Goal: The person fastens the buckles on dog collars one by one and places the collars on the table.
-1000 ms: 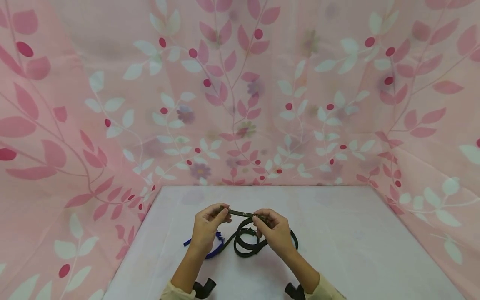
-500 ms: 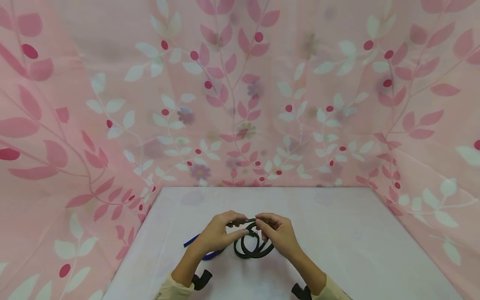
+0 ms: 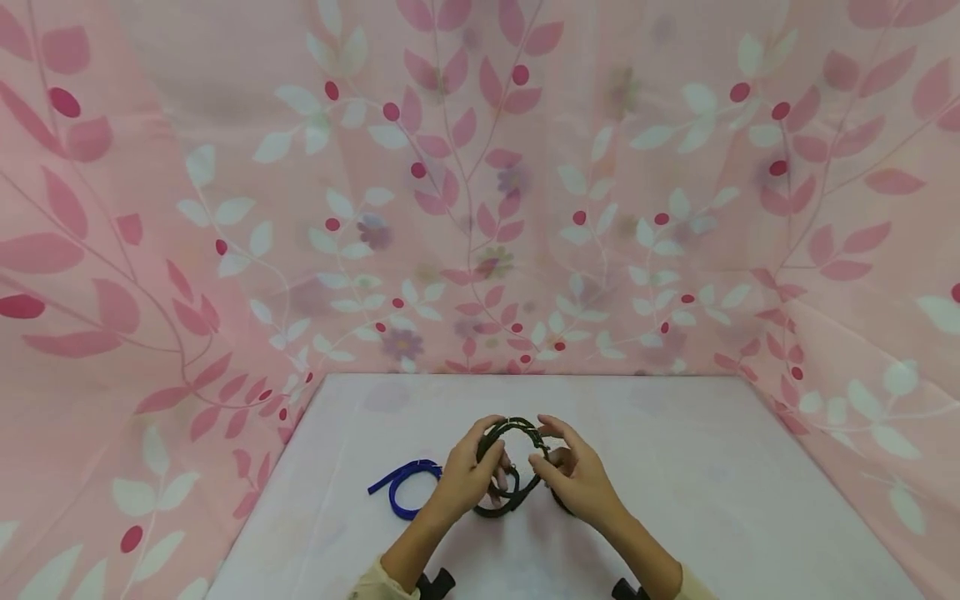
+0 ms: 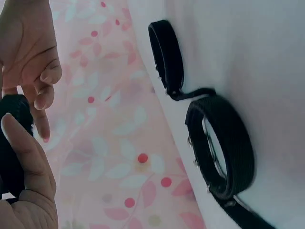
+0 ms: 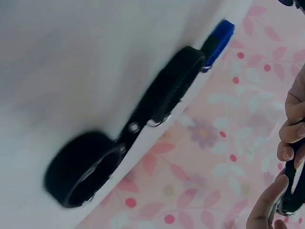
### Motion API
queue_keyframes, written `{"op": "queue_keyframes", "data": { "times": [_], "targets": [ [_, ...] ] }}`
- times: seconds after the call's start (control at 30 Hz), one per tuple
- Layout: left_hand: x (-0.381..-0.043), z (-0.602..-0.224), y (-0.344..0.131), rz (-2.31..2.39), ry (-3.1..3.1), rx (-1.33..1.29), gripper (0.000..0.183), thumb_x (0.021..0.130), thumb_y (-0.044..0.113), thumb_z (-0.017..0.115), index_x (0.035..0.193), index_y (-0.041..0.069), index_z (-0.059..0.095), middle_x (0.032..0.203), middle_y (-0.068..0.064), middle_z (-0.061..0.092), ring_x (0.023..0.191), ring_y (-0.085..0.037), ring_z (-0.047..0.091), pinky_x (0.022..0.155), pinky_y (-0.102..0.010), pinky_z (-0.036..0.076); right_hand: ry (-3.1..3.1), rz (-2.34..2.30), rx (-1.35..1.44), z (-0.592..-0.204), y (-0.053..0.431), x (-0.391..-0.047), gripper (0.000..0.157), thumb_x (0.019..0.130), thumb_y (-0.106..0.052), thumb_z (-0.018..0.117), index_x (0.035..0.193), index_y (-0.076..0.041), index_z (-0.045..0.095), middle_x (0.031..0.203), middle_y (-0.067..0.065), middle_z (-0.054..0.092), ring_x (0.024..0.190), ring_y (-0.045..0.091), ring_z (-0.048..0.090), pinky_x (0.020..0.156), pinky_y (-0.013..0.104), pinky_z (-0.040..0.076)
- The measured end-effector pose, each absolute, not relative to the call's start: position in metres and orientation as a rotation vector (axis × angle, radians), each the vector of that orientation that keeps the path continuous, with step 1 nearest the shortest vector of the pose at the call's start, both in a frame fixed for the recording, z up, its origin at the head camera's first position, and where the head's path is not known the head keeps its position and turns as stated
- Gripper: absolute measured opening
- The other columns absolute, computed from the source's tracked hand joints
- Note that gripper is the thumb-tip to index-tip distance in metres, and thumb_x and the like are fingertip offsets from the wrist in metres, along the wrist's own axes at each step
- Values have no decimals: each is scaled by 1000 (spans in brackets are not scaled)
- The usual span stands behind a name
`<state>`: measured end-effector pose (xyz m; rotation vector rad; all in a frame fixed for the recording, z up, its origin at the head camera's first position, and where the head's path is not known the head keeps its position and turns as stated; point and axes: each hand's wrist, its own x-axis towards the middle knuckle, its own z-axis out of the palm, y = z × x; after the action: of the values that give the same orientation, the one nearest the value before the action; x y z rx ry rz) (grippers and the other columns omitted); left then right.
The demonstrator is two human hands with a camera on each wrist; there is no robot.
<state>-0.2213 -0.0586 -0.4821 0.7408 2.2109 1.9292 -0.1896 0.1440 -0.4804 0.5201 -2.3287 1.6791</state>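
My left hand (image 3: 472,471) grips a dark webbing strap (image 3: 516,422) wound into a round loop, raised above the table. At the loop's right side is my right hand (image 3: 581,475), thumb and fingers holding its edge, index finger lifted away. The left wrist view shows my left thumb pressed along the dark band. Metal shows at the strap's lower end beside my right thumb (image 5: 280,186) in the right wrist view. Below lie dark coiled straps (image 4: 238,143) with small metal rings and eyelets; my hands partly cover them in the head view.
A blue strap (image 3: 397,500) lies coiled on the white table (image 3: 712,467), left of my hands, its tail pointing left. Pink leaf-patterned cloth (image 3: 480,208) hangs behind the table and at both sides. Black wrist mounts (image 3: 437,585) show at the bottom edge.
A dark strap was stretched between both hands, then my hands came together; now it is wound into a loop held upright. Both hands have shifted right, uncovering the blue coil.
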Motion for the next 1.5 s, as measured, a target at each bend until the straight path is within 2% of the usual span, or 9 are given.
{"op": "queue_keyframes", "data": {
  "times": [0.1,0.23,0.37,0.57,0.7,0.93,1.1,1.33,1.5],
  "targets": [
    [-222,-485,-49,2013,2108,665,42,106,14,44,146,24,36,100,-20,59,64,-18,63,49,-45,58,-2417,1575,608,-483,157,-182,82,82,-17,82,150,-18,36,143,15,45,83,14,66,63,27,57],
    [-219,-490,-31,2038,2017,678,44,105,13,46,147,21,33,106,-18,57,70,-19,65,52,-43,59,-2466,1426,730,-486,171,-178,100,73,-29,88,153,-11,31,149,13,37,97,20,64,72,27,58],
    [-213,-495,-18,1972,1955,739,65,98,15,62,152,18,27,117,-20,57,79,-18,70,59,-39,61,-2476,1342,755,-491,187,-178,103,71,-32,89,152,-4,31,145,13,42,102,25,63,76,26,58],
    [-222,-500,-18,1556,2230,961,98,82,31,82,157,25,19,140,-15,56,100,-11,68,72,-23,58,-2525,1366,732,-495,215,-182,100,69,-27,90,151,-9,35,140,11,49,100,22,63,77,28,58],
    [-233,-504,-6,1305,2407,1102,97,80,38,83,155,27,22,137,-8,61,114,-13,64,81,-23,55,-2577,1329,729,-497,235,-185,99,69,-23,91,151,-7,36,140,12,48,101,14,61,76,28,57],
    [-252,-506,51,1019,2667,1217,87,76,45,84,146,21,39,134,5,59,120,-6,57,96,-27,52,-2645,1261,639,-503,282,-197,97,68,-16,91,148,-2,38,133,17,48,102,21,61,78,25,58],
    [-256,-514,88,819,2761,1163,81,74,52,84,140,23,48,126,4,55,112,-4,54,89,-23,52,-2708,1289,557,-513,314,-199,92,69,-23,91,144,-2,42,130,20,50,102,13,61,78,26,58],
    [-253,-530,128,598,2870,1009,71,67,61,84,120,20,62,109,6,56,98,-6,51,76,-23,49,-2860,1227,463,-529,345,-199,88,71,-31,89,141,-3,45,130,19,54,109,38,59,75,27,55],
    [-254,-541,147,452,2902,952,66,62,69,82,109,25,66,98,10,58,94,-8,51,79,-32,46,-2946,1215,449,-538,358,-201,86,71,-29,89,139,2,46,127,19,58,110,37,58,76,25,52]
  ]
}}
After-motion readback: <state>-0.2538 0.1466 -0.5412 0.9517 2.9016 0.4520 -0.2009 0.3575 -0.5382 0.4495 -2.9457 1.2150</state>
